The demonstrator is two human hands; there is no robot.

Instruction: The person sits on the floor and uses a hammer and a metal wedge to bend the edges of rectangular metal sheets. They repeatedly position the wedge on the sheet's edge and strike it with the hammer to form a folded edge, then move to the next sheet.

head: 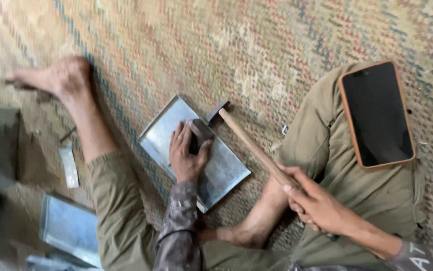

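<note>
The left hand [189,153] presses down on a flat, rectangular sheet-metal tray [226,168] with low turned-up edges, dull grey and smudged, lying at a slant on the woven mat [256,45]; its fingers curl around a short dark cylindrical metal block [200,131] that stands on the tray near its upper edge. The right hand [316,203] is clenched around the lower end of a hammer [254,145], whose smooth pale wooden handle runs diagonally up to a small dark metal head just beside the block and the tray's corner. The mat is coarse, plaited in faded tan, red and blue strands. A phone [377,114], black glass in an orange-brown case with rounded corners, rests on the olive cloth of the right knee [326,125]. At lower left lies another grey metal tray [71,228], near it a narrow metal strip [69,165]; a bare foot [51,78] stretches across the mat at upper left.
</note>
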